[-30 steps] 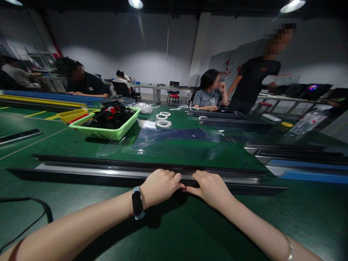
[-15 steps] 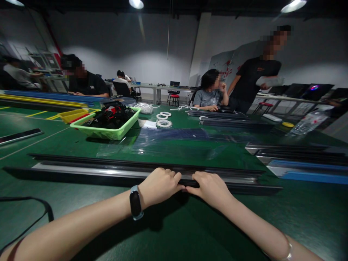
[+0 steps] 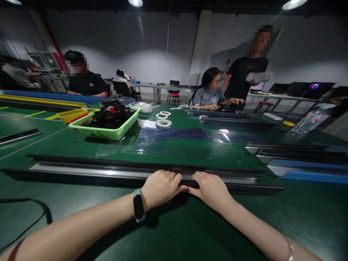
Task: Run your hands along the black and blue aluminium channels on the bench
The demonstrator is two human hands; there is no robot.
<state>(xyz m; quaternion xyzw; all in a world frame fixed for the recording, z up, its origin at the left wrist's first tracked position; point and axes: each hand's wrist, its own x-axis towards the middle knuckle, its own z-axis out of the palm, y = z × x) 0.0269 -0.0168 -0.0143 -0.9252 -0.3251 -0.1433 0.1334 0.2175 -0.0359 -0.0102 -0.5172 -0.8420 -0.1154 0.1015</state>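
A long black metal profile [image 3: 81, 178] with a silvery inner channel lies across the green table in front of me. My left hand [image 3: 161, 186] grips its near wall close to the middle, fingers curled over the top edge and thumb along the front. Just to the right, my right hand [image 3: 210, 186] holds the same wall in a like way. The two thumbs almost meet. My fingertips are hidden inside the channel. Behind the profile lies a clear plastic sheet [image 3: 174, 139].
A green basket [image 3: 108, 133] of black and red items stands beyond the profile, beside a yellow tray [image 3: 72, 115]. White rings [image 3: 163, 123] lie near it. Blue and black profiles [image 3: 310, 174] rest at right, near a bottle [image 3: 310, 121]. Several people are across the table.
My hands keep their hold, with only a slight shift of the left wrist. Across the table, the standing person has moved left and the seated person has lowered a hand from the face.
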